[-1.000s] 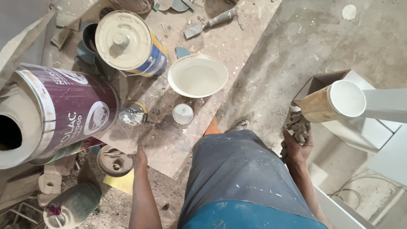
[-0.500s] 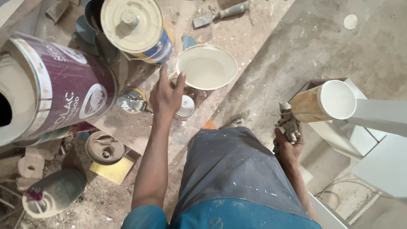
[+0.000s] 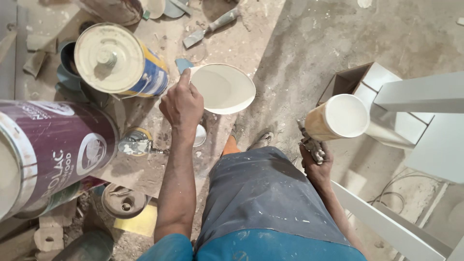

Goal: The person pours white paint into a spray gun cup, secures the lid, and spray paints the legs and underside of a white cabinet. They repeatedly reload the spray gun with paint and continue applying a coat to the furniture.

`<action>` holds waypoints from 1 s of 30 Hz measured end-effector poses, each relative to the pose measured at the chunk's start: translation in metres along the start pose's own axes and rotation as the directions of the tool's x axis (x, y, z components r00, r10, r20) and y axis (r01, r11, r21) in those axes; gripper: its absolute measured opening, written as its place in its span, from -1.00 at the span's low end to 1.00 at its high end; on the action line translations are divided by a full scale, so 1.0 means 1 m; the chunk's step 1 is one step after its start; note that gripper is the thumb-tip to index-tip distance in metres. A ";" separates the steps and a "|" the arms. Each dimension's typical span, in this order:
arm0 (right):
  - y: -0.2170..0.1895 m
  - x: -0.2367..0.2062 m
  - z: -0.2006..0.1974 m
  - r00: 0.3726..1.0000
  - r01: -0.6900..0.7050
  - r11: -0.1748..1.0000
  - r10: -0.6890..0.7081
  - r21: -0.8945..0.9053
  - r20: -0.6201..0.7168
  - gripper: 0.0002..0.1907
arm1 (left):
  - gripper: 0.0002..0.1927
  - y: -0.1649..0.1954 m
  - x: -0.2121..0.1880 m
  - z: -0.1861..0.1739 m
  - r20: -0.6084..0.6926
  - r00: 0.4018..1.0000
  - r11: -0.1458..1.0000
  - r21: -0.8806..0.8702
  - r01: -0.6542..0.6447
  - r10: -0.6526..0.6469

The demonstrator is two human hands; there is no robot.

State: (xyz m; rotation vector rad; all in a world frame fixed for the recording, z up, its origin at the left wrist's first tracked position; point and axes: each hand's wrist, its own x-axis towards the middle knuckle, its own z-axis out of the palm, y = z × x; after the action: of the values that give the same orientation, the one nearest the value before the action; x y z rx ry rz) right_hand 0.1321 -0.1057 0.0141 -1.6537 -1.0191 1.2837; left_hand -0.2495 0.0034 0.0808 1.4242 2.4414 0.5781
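Holding the rim of a white bowl (image 3: 223, 88) of pale paint, the left hand (image 3: 181, 104) pinches it just above the dusty floor. The right hand (image 3: 316, 162) grips a spray gun with its cup (image 3: 338, 118) open, off to the right. Lifting looks underway; pouring would need a steady tilt.

Paint tins and a box on the dusty floor

A large maroon-labelled tin (image 3: 53, 154) is seen at far left; above it a blue-and-yellow-labelled can (image 3: 123, 60) with cream lid; well right of that tin an open white cardboard box (image 3: 360, 84) is set.
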 end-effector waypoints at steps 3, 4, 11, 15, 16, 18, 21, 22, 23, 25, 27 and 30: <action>0.008 0.002 -0.004 0.998 0.052 0.997 -0.050 -0.062 0.039 -0.76 | -0.57 0.025 -0.001 -0.015 -0.171 0.951 0.966 0.018 -0.258 0.257; 0.010 0.003 -0.005 0.995 0.086 0.994 -0.081 -0.072 0.062 -0.76 | -0.56 0.033 -0.001 -0.021 -0.172 0.937 0.953 0.050 -0.299 0.303; 0.016 0.007 -0.010 0.975 0.156 0.970 -0.121 -0.186 0.188 -0.70 | -0.55 0.096 0.000 -0.072 -0.355 0.692 0.774 0.200 -0.601 0.629; 0.015 0.013 -0.009 0.945 0.280 0.937 -0.231 -0.210 0.230 -0.66 | -0.46 0.139 -0.002 -0.112 -0.342 0.569 0.664 0.372 -0.649 0.748; 0.013 0.014 -0.008 0.948 0.277 0.931 -0.225 -0.235 0.227 -0.66 | -0.47 0.148 -0.002 -0.122 -0.348 0.528 0.632 0.389 -0.670 0.774; 0.008 0.015 -0.007 0.949 0.255 0.940 -0.199 -0.227 0.245 -0.70 | -0.47 0.166 -0.003 -0.140 -0.352 0.445 0.564 0.422 -0.710 0.823; -0.003 0.015 -0.005 0.943 0.227 0.962 -0.177 -0.155 0.284 -0.66 | -0.51 0.190 -0.007 -0.157 -0.322 0.353 0.474 0.503 -0.723 0.879; -0.007 0.014 -0.004 0.939 0.214 0.969 -0.169 -0.123 0.299 -0.62 | -0.51 0.197 -0.009 -0.160 -0.317 0.323 0.448 0.526 -0.722 0.892; -0.012 0.014 -0.003 0.937 0.211 0.972 -0.171 -0.104 0.304 -0.63 | -0.50 0.203 -0.011 -0.163 -0.311 0.293 0.423 0.549 -0.721 0.904; -0.020 0.014 -0.001 0.933 0.207 0.976 -0.176 -0.067 0.314 -0.63 | -0.50 0.215 -0.015 -0.166 -0.299 0.251 0.385 0.583 -0.716 0.920; -0.026 0.015 0.000 0.922 0.269 0.960 -0.232 -0.080 0.311 -0.65 | -0.50 0.224 -0.020 -0.169 -0.284 0.230 0.360 0.605 -0.710 0.931; -0.032 0.017 0.003 0.919 0.274 0.959 -0.239 -0.070 0.313 -0.65 | -0.45 0.232 -0.027 -0.174 -0.256 0.178 0.305 0.644 -0.701 0.950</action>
State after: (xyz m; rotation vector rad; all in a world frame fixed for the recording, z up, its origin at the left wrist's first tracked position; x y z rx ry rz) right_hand 0.1279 -0.0777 0.0375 -1.3701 -1.4657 1.3438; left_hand -0.1291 0.0463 0.3428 3.3521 1.8211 0.8931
